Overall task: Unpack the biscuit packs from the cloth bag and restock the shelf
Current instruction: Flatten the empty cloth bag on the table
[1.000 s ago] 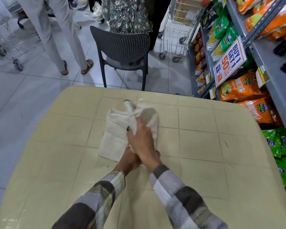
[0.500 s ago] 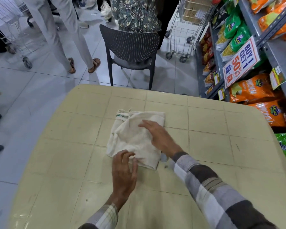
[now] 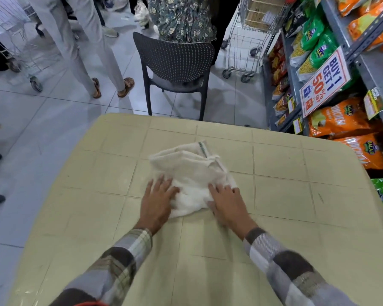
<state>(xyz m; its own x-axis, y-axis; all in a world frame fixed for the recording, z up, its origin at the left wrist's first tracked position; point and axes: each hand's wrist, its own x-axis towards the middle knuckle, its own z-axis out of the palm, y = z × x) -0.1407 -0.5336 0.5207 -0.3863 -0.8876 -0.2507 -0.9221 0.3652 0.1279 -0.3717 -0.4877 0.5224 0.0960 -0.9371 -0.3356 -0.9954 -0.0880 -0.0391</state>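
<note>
The cloth bag lies limp and crumpled on the desk, its long axis running from its near edge away to its green-trimmed mouth. The left hand presses the bag's near-left corner and the right hand its near-right, fingers straight and spread, gripping nothing. No biscuit packs show beside the bag. The shelf stands to the bag's right, nearer the right hand.

Head view, steep downward, close over table.
</note>
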